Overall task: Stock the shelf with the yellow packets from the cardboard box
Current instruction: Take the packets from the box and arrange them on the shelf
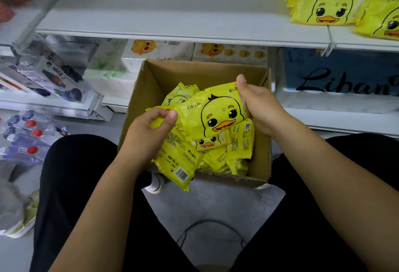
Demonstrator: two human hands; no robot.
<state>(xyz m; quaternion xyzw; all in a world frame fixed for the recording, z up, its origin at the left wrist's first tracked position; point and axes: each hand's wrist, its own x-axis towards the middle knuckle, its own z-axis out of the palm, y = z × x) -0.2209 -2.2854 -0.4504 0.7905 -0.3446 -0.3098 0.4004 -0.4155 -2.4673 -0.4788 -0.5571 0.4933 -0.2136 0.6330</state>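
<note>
A person crouched on the floor holds a duck-faced top packet (pixel 216 114) over an open cardboard box (pixel 149 81), which stands in front of the shelf (pixel 172 19). The left hand (pixel 149 133) pinches the packet's left end between curled fingers and thumb, and the right hand (pixel 259 107) wraps its fingers around the right end. Under it, the box holds a loose heap of yellow packets (pixel 239 142), some face up, some showing their printed backs. One barcode packet (pixel 179 163) juts over the near rim. More stocked packets (pixel 330 4) stand in a row at the shelf's right end. Tissue packs (pixel 157 53) and a blue pack (pixel 336 73) fill the lower shelf behind the box.
</note>
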